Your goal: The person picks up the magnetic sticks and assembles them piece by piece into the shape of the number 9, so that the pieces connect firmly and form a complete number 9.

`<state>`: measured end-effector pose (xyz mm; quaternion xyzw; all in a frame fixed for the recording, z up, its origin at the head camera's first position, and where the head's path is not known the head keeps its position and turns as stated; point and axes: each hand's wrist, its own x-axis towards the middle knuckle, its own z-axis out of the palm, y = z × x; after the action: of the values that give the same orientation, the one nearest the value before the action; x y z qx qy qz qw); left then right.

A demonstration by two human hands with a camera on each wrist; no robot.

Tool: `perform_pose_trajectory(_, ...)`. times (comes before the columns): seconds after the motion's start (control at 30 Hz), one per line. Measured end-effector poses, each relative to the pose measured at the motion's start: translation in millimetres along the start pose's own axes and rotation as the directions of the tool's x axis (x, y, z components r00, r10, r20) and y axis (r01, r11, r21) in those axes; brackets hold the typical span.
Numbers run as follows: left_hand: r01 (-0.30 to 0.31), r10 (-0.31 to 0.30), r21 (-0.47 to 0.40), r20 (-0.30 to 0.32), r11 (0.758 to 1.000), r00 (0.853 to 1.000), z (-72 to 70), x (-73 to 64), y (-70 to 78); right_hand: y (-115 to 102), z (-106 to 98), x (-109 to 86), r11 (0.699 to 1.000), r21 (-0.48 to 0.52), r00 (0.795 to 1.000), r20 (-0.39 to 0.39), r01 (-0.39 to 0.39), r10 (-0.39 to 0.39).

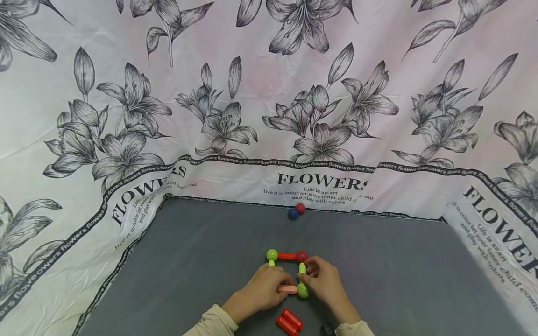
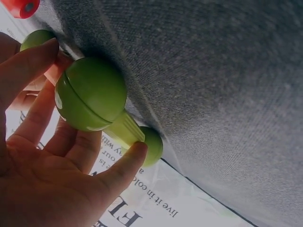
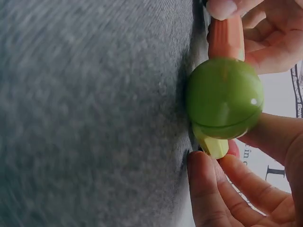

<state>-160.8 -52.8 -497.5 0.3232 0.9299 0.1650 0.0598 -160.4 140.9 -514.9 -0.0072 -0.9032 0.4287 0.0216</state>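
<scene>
Toy balls and rods form a four-sided frame low in the head view. At its far side a red rod point(image 1: 287, 256) joins a green ball point(image 1: 272, 255) to a red ball point(image 1: 301, 256). My left hand point(image 1: 265, 285) curls about the near left corner, where a green ball point(image 2: 92, 94) sits among its fingers. It grips the salmon-pink rod point(image 3: 227, 40); one fingertip touches a yellow-green rod point(image 2: 125, 130). With fingertips and thumb, my right hand point(image 1: 325, 280) pinches the right-hand yellow-green rod point(image 1: 302, 269), beside the near right green ball point(image 3: 225, 97).
Two loose red rods point(image 1: 289, 322) lie side by side nearer the body. Far back, a blue ball point(image 1: 293, 213) and a red ball point(image 1: 300, 208) rest by the flowered cloth point(image 1: 235, 182). A small dark object point(image 1: 327, 329) shows beside the right sleeve. Grey cloth point(image 1: 201, 261) covers the table.
</scene>
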Motion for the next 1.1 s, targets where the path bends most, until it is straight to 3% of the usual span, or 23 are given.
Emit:
perform_pose_trajectory(0.4,0.003,-0.003,0.006,0.006,1.0,1.0,0.4,0.6,-0.4,-1.1,5.0,3.9,0.994,0.033,0.995,-0.006,-0.1,0.1)
perform_pose_trajectory(0.8,-0.02,0.021,0.018,-0.018,1.0,1.0,2.5,1.3,-2.3,-5.1,0.5,3.6,0.988,0.08,0.991,0.002,-0.135,0.135)
perform_pose_trajectory(1.0,-0.02,0.02,0.002,-0.02,1.0,1.0,3.8,2.2,-3.6,-4.3,-1.7,1.4,0.987,0.099,0.992,0.004,-0.129,0.129)
perform_pose_trajectory(1.1,-0.018,0.016,-0.065,-0.024,0.998,1.0,1.2,2.0,-7.4,-3.7,-2.9,0.6,0.987,0.103,0.992,0.014,-0.126,0.125)
